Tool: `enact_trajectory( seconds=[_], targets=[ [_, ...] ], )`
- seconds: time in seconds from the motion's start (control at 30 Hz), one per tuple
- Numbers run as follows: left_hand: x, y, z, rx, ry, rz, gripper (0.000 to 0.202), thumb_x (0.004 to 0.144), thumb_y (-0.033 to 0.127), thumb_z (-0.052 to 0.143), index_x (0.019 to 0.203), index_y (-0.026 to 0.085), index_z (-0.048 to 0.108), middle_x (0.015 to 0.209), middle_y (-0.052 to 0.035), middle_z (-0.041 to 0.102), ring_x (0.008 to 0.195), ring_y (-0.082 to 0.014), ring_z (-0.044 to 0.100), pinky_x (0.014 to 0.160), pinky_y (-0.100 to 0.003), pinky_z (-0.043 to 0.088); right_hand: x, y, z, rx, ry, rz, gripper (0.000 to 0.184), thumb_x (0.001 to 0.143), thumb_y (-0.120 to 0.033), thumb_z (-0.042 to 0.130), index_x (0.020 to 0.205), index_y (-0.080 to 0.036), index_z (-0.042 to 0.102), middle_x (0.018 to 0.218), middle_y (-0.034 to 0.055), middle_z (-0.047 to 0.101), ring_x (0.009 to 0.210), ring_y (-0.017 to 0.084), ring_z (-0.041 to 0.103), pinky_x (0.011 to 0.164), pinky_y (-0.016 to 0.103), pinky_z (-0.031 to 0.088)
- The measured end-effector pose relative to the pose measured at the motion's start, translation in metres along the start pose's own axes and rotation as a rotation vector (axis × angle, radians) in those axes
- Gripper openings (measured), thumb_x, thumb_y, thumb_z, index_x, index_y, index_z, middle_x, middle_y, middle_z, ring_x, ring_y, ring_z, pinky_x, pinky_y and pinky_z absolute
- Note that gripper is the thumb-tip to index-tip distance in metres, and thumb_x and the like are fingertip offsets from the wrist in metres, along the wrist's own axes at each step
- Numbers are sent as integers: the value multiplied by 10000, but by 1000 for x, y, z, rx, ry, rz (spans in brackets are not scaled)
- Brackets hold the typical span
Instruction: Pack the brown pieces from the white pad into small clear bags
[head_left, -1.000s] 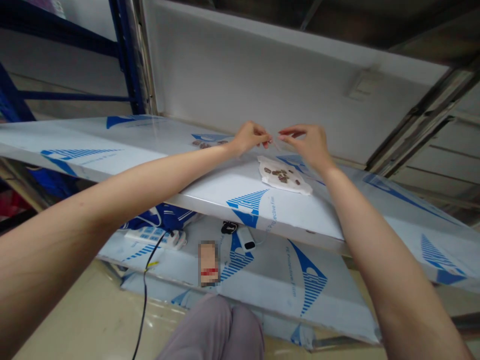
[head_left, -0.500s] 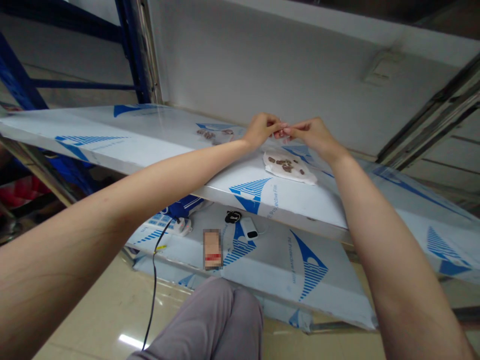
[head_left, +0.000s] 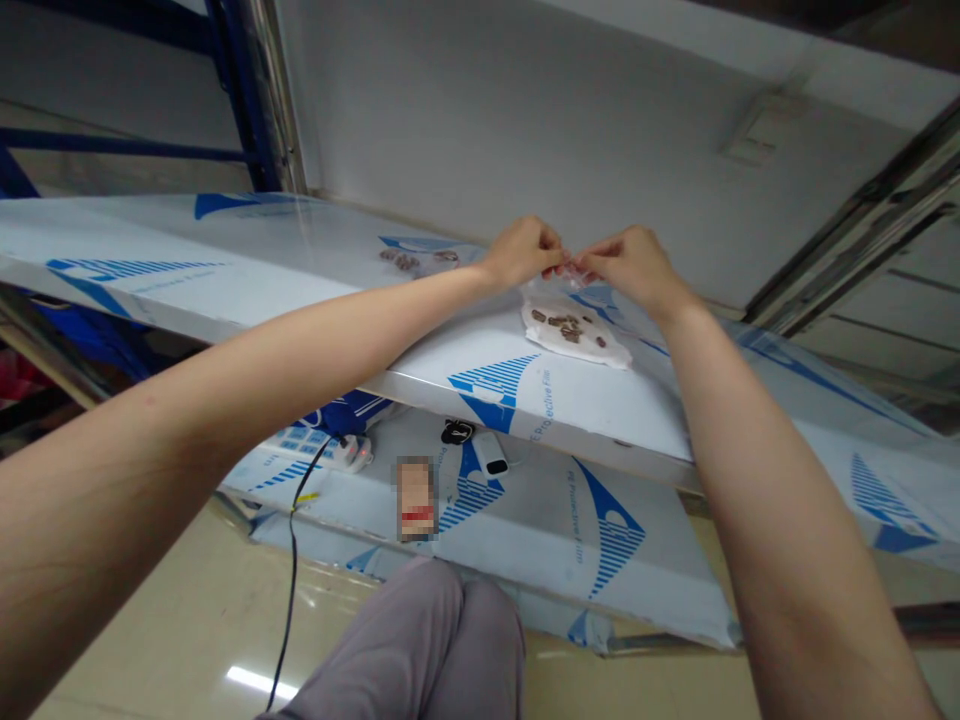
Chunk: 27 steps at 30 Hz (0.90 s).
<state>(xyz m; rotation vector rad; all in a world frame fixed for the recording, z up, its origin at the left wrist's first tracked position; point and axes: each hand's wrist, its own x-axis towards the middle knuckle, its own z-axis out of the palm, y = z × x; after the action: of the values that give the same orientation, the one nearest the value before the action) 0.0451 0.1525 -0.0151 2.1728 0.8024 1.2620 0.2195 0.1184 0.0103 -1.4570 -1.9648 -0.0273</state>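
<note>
My left hand (head_left: 526, 252) and my right hand (head_left: 631, 264) meet above the upper shelf, fingers pinched. Between their fingertips is a small clear plastic bag (head_left: 576, 274), crinkled and partly hidden by the fingers. Just below and in front of the hands lies a white cloth or tissue (head_left: 607, 352), flat on the shelf. Several small dark brown pieces (head_left: 570, 328) are scattered on it; their kind is too small to make out. Left of my left wrist, more brown pieces (head_left: 405, 262) sit on the shelf, seemingly in clear plastic.
The upper shelf (head_left: 300, 280) is covered in printed protective film and backs onto a grey panel. On the lower shelf (head_left: 540, 520) are a power strip (head_left: 349, 455) with a black cable (head_left: 292, 560), a white device (head_left: 491, 453), a black coiled item (head_left: 457, 432) and a blurred-out rectangular item (head_left: 416, 498).
My hands have drawn slightly apart, and more of the clear plastic shows between them. The view has shifted a little, moving the shelves leftward. The brown pieces lie as before.
</note>
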Motion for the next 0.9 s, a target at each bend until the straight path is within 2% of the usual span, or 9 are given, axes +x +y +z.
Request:
enact_trajectory(
  seconds=[0.1,0.17,0.23,0.37,0.43,0.5,0.63,0.8,0.9],
  targets=[
    [-5,3,1,86,-54,-18,138,739,184,573,630,122,630,538,-16,562,672,-165,576,697,-287,438,-2,3,-3,-78,101,-19,124,747,-267,646,700,-179,720,553,36,646,785,255,678,799,376,515],
    [-7,4,1,205,-52,-12,174,746,215,565,605,132,623,535,-22,564,684,-176,579,701,-293,432,-3,6,-3,-59,90,-42,108,737,-259,649,727,-177,720,544,33,643,799,252,676,797,359,512],
    [-9,5,0,334,7,5,188,759,258,565,630,140,634,574,-36,590,752,-204,592,751,-313,431,-4,7,-2,-41,56,-42,100,721,-237,658,743,-157,714,552,45,653,763,247,676,764,347,518],
    [-13,9,-2,503,140,79,226,808,318,561,916,144,657,895,-99,673,1016,-289,569,928,-405,385,-5,2,-2,54,-40,-8,111,728,-215,636,756,-133,706,661,81,706,635,209,664,659,319,532],
    [-15,11,-3,566,146,157,319,833,339,551,1085,151,606,1108,-124,635,1142,-312,510,999,-447,333,-5,1,-1,108,-47,12,114,730,-208,621,745,-128,701,694,88,715,591,190,652,628,314,536],
    [-16,13,-2,615,103,245,354,868,357,506,1147,155,583,1236,-129,582,1207,-306,466,1037,-456,299,-4,1,0,165,-35,24,111,726,-200,611,737,-131,697,703,84,716,582,180,647,613,309,541],
    [-17,10,3,670,10,353,436,874,407,489,1204,137,584,1316,-140,545,1244,-292,445,1083,-453,250,-1,6,8,254,-35,37,92,703,-198,608,720,-159,689,685,53,710,606,168,644,597,289,549],
    [-17,3,7,755,4,390,777,798,454,602,1438,108,328,1342,-172,514,1273,-306,421,1132,-516,136,1,8,14,326,-41,47,113,728,-224,599,706,-152,684,735,70,721,648,167,654,642,294,557],
    [-17,2,6,780,40,382,743,815,431,586,1433,105,337,1301,-181,543,1253,-320,438,1131,-549,115,1,6,14,342,-34,53,144,749,-251,612,744,-134,696,770,88,729,665,167,659,671,296,555]
  ],
)
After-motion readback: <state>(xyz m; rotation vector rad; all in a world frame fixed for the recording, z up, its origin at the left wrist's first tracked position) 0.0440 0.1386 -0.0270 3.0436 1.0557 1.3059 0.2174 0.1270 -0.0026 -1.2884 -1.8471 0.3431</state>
